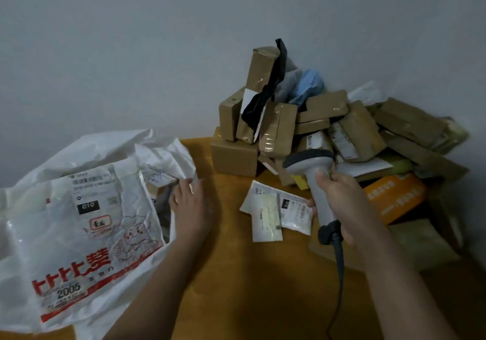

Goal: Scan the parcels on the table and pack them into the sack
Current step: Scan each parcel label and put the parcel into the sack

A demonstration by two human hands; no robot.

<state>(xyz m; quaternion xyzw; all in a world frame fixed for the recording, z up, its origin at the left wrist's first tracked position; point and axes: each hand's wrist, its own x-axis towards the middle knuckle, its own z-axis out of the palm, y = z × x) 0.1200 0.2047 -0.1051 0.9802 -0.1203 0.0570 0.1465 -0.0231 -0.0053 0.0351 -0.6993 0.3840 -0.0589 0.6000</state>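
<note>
Our right hand (339, 200) grips the scanner (313, 179); our left hand's (190, 203) fingers, loosely straight and holding nothing, should spread the sack (79, 208) mouth wide at the bench's left edge.

We are seeing a white sack (79, 208) carrying red lettering and a black label patch at 9 o'clock. We are viewing brown cardboard parcels (302, 124) at 1 o'clock, with a black strip (265, 95) and a pale blue wrap (310, 84) lying among them. An orange parcel (394, 195) is showing at 3 o'clock. We are seeing a grey scanner (313, 171) over the orange-brown table (249, 274).
</note>
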